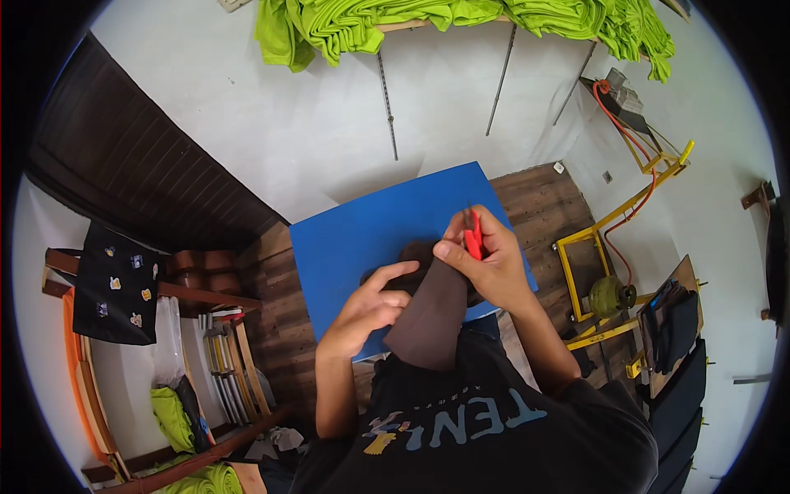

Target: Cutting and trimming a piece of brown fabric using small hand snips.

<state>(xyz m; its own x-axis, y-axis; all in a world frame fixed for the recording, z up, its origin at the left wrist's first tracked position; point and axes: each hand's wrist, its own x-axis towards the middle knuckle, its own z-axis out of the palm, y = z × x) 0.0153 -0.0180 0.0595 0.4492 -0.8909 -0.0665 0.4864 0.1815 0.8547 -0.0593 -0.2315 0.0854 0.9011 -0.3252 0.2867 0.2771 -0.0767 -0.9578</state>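
Observation:
A piece of dark brown cloth (pixel 432 317) hangs in front of my chest, over the near edge of a blue tabletop (pixel 354 239). My right hand (pixel 492 259) pinches its upper corner between thumb and fingers. That same hand also holds small red-handled thread snips (pixel 472 235), their dark tips pointing away from me. My left hand (pixel 370 313) is at the cloth's left side, fingers apart and partly bent, with some fingertips by its edge. More dark brown fabric shows behind the fingers; its full shape is hidden.
Lime-green fabric (pixel 411 15) is heaped on a high wall shelf ahead. At right stand a yellow metal frame (pixel 576 280) with a red hose and a green gas cylinder (pixel 612 296). A wooden rack (pixel 234 362) at left carries frames and a black bag (pixel 117 284).

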